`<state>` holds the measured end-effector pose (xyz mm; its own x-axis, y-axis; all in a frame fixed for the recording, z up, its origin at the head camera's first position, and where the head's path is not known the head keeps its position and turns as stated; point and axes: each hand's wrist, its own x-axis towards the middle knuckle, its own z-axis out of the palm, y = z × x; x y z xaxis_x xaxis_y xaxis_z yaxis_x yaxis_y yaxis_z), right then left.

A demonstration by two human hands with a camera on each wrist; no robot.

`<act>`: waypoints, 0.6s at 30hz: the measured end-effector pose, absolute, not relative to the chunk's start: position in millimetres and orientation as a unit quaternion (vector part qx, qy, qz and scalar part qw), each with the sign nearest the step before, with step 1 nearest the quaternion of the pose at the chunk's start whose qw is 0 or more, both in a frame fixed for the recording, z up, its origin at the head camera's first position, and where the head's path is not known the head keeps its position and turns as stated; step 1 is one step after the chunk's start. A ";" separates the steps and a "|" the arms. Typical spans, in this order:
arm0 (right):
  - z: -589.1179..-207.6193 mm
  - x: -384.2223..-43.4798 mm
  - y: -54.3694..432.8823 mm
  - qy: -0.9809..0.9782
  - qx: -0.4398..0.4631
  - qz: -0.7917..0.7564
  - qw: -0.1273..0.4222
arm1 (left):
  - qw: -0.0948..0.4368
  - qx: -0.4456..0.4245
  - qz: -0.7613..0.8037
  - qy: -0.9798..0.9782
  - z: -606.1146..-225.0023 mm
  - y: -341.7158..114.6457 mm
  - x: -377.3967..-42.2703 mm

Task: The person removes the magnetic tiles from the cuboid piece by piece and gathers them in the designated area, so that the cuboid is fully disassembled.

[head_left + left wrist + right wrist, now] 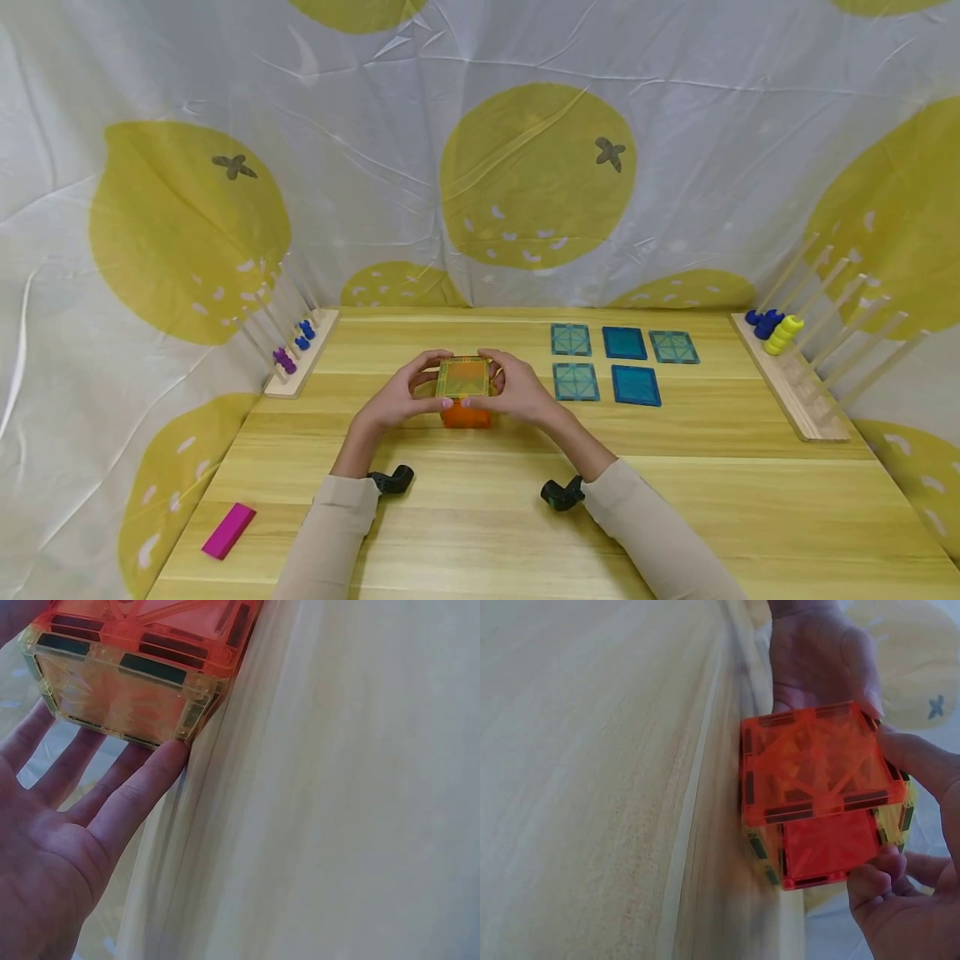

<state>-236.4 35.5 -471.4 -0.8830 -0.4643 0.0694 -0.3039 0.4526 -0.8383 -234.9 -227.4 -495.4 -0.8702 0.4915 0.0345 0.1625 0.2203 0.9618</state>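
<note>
In the head view a box of translucent magnetic tiles (pixel 467 417) stands near the middle of the table. A yellow tile (pixel 462 379) forms its top, and an orange tile (pixel 817 765) its near side. In the right wrist view a red tile (pixel 829 847) shows at the box's right side. My left hand (pixel 397 396) holds the box from the left, and my right hand (pixel 525 396) from the right. Both thumbs meet the top's near edge while other fingers reach its far edge. Curled fingertips of the right hand touch the red tile's edge. The box's far side is hidden.
Several blue and pale teal tiles (pixel 615 367) lie flat to the right. Pegboards with upright rods stand at the left (pixel 322 333) and right (pixel 791 392), carrying small beads. A magenta block (pixel 228 531) lies front left. A lemon-print cloth (pixel 390 167) hangs behind the table.
</note>
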 end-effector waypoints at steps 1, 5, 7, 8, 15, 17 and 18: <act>-470.4 -235.9 35.5 0.850 -0.227 -0.469 0.082 | 0.141 0.213 0.588 0.767 -495.2 -227.5 -234.7; -468.0 -234.8 35.6 0.855 -0.223 -0.462 0.074 | 0.144 0.214 0.591 0.764 -494.3 -227.3 -233.6; -468.0 -234.2 35.7 0.857 -0.221 -0.460 0.071 | 0.145 0.216 0.593 0.762 -494.6 -227.2 -233.4; -468.3 -234.2 35.7 0.858 -0.219 -0.460 0.071 | 0.145 0.216 0.593 0.762 -494.7 -227.1 -233.2; -466.2 -231.6 37.1 0.855 -0.205 -0.474 0.055 | 0.141 0.216 0.594 0.762 -496.7 -226.8 -234.5; -466.7 -231.7 38.7 0.854 -0.201 -0.477 0.048 | 0.141 0.220 0.593 0.762 -497.5 -226.9 -235.0; -467.1 -231.9 39.7 0.855 -0.199 -0.476 0.044 | 0.140 0.221 0.592 0.762 -497.8 -227.0 -235.2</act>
